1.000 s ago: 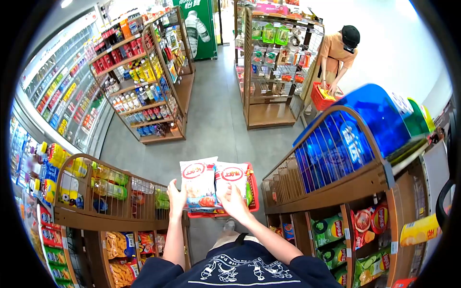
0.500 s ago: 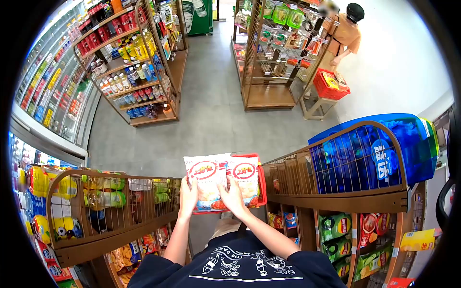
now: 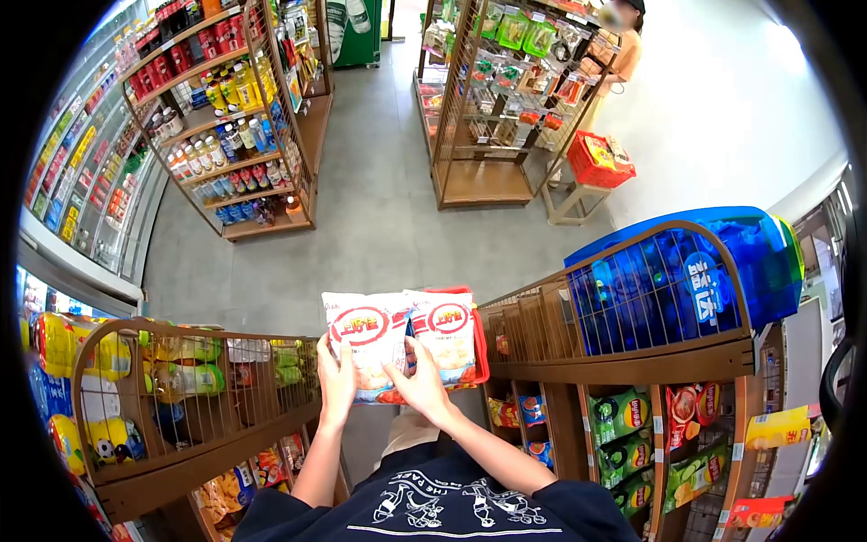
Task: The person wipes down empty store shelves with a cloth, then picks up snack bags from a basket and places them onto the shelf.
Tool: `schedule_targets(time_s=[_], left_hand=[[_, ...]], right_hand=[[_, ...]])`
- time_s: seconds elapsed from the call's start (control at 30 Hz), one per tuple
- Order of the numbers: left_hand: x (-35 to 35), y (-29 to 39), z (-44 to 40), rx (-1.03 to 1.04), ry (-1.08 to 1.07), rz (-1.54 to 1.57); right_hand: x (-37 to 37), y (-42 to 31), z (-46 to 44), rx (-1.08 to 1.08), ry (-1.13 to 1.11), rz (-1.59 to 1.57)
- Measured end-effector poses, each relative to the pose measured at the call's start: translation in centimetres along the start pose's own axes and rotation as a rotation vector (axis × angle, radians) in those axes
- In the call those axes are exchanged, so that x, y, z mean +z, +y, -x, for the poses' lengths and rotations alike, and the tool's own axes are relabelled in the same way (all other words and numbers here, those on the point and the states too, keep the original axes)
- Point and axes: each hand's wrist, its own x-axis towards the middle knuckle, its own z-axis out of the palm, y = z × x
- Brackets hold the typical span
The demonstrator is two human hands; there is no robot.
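In front of my chest are two white snack bags with red oval labels. My left hand (image 3: 337,375) grips the side of the left snack bag (image 3: 363,357), thumb on its front. Between the two bags, my right hand (image 3: 421,379) has its thumb near the left bag's edge and its fingers partly hidden behind the bags. The right snack bag (image 3: 452,348) lies beside it, in front of a red basket (image 3: 481,348). Only the basket's rim and right side show, and how it is supported is hidden.
Wire-sided shelves flank me, with bottles (image 3: 185,379) on the left and a blue bin (image 3: 650,294) on the right. Drink shelves (image 3: 239,135) and a snack rack (image 3: 488,181) stand ahead across the grey floor. A person (image 3: 623,59) is near a red basket on a stool (image 3: 578,203).
The whole view has shifted, so surroundings and my hands appear farther left. The bags have separated slightly at the top, tilting apart. The person at the far right is now more hidden behind the rack.
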Motion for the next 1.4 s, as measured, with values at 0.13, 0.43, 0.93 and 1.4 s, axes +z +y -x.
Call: schedule_targets(time_s=[0.13, 0.43, 0.93, 1.4], left_hand=[[-0.5, 1.6, 1.4, 0.033, 0.026, 0.024], [2.2, 8.2, 9.7, 0.258, -0.111, 0.143], [10.4, 12.4, 27.7, 0.450, -1.075, 0.194], [15.1, 7.6, 32.3, 0.111, -1.526, 0.145]], right_hand=[[-1.4, -1.9, 1.6, -0.015, -0.038, -0.111], [-7.6, -0.8, 10.8, -0.290, 0.141, -0.204], [-18.9, 5.4, 30.4, -0.252, 0.825, -0.850], [-18.3, 7.8, 38.9, 0.075, 1.205, -0.640]])
